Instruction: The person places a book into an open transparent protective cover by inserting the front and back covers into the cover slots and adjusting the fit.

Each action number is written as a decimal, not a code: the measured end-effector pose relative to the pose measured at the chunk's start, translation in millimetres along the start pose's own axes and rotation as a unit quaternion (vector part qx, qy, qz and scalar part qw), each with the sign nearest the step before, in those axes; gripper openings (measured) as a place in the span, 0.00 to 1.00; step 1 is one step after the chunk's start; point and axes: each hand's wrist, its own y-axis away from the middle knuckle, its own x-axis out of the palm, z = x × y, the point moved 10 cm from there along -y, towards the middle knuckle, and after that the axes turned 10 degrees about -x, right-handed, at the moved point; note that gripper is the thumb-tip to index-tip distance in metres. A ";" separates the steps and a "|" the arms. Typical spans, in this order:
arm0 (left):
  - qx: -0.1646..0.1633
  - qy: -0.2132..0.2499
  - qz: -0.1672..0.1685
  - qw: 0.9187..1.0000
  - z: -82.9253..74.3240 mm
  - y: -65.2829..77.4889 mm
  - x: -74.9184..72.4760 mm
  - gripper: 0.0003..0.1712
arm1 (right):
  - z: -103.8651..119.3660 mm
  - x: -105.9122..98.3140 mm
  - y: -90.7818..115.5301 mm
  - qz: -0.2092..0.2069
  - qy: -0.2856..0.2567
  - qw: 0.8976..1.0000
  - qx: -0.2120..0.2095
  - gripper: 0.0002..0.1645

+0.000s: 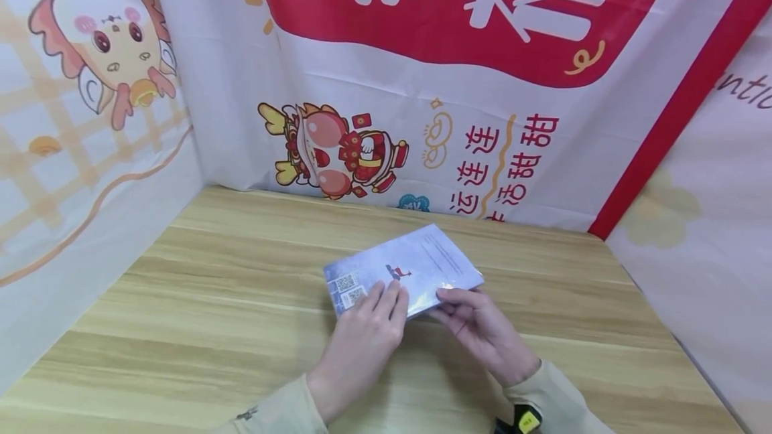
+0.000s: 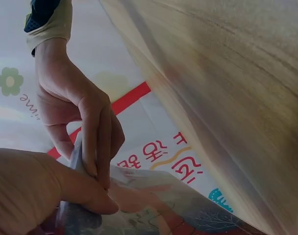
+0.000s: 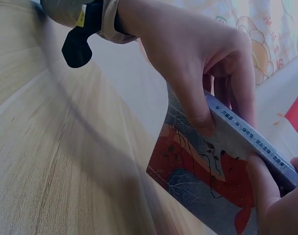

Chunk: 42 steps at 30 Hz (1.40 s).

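A thin book [image 1: 422, 260] with a pale blue back cover, two QR codes and a small red figure is held slightly tilted over the table. My left hand [image 1: 370, 330] grips its near edge, fingers lying on the back cover. In the right wrist view, the left thumb presses the front cover beneath, which has a red and dark blue picture. My right hand [image 1: 482, 333] pinches the near right part, thumb on top and fingers below. Chinese lettering runs along the spine [image 3: 254, 139], facing me. Glare shows on the glossy cover.
A wood-grain table [image 1: 199, 327] lies under the hands. Behind it hangs a white cloth [image 1: 374, 79] with red lettering and a cartoon dragon. Printed panels stand at the left and right sides. A black device with a yellow label [image 1: 526, 419] is on the right wrist.
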 end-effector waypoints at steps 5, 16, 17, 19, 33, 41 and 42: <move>0.027 -0.004 -0.016 1.000 -0.3 -1.3 0.0 0.21 | 2.0 -4.8 0.5 -0.020 -0.008 1.000 0.003 0.38; 0.068 0.019 -0.119 0.990 3.5 -2.3 -16.4 0.23 | 15.3 3.6 6.9 -0.021 0.010 1.000 -0.017 0.39; 0.069 0.021 -0.124 0.990 4.1 -2.3 -17.3 0.23 | 16.1 4.9 7.7 -0.022 0.012 1.000 -0.019 0.39; 0.072 0.026 -0.131 0.988 5.3 -2.3 -18.6 0.22 | 17.4 7.1 9.2 -0.025 0.016 0.999 -0.021 0.38; 0.076 0.064 -0.125 0.987 12.9 -4.7 -20.2 0.17 | 19.2 10.6 10.7 -0.019 0.033 0.999 -0.035 0.37; 0.020 0.149 -0.063 0.987 35.4 -12.7 -19.7 0.26 | 15.9 20.8 11.6 0.050 0.089 0.994 -0.027 0.32; 0.017 0.151 -0.059 0.987 36.7 -13.3 -19.4 0.26 | 15.3 20.8 11.2 0.052 0.100 0.993 -0.026 0.31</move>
